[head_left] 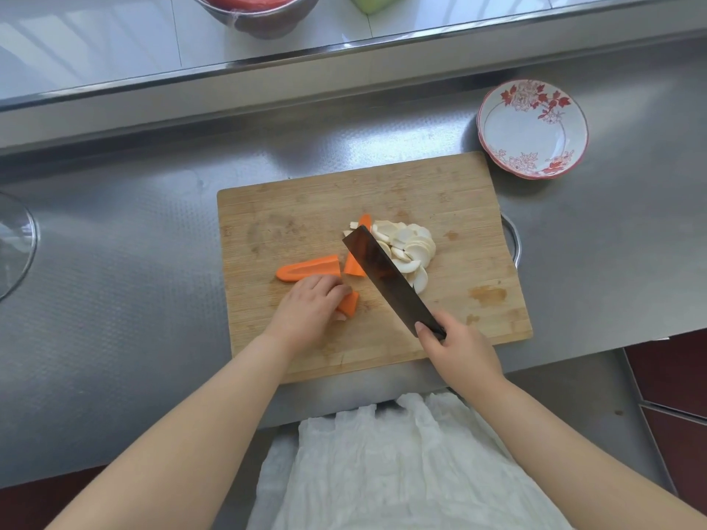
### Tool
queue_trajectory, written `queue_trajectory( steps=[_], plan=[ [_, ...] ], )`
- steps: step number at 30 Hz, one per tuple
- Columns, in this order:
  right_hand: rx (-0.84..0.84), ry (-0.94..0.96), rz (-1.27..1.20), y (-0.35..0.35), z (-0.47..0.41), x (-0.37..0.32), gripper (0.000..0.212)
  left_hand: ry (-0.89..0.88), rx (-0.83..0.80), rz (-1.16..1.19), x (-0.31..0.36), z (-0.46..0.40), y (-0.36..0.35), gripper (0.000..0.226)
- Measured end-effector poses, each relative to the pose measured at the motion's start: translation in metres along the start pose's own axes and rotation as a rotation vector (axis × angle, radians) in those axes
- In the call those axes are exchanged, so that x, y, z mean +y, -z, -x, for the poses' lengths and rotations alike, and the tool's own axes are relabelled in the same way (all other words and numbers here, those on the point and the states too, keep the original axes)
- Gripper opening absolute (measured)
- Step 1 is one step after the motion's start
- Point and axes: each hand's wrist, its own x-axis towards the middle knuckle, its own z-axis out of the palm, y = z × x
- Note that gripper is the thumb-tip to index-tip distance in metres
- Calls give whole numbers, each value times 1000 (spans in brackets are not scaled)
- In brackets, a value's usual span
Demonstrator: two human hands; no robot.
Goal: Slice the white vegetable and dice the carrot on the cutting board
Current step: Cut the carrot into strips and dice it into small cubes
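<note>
Bright, soft daylight fills the scene. The white tiled ledge (114,40) at twelve o'clock shows pale window reflections, and the embossed stainless-steel bench (114,300) carries a wide dull sheen. Shadows under the arms are weak. The wide lens bends straight edges toward the borders. Details look slightly soft and smeared everywhere.

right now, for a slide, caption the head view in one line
Left hand holds a carrot piece on the board; right hand grips the cleaver beside white slices.
</note>
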Motion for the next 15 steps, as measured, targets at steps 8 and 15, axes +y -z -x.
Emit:
queue_trajectory(
  steps=[8,15],
  plan=[
    [8,7,-9,1,1,3,18,21,15,6,8,6,-5,41],
    [-17,24,86,-1,-5,2,22,47,199,5,15,23,-17,39]
  ],
)
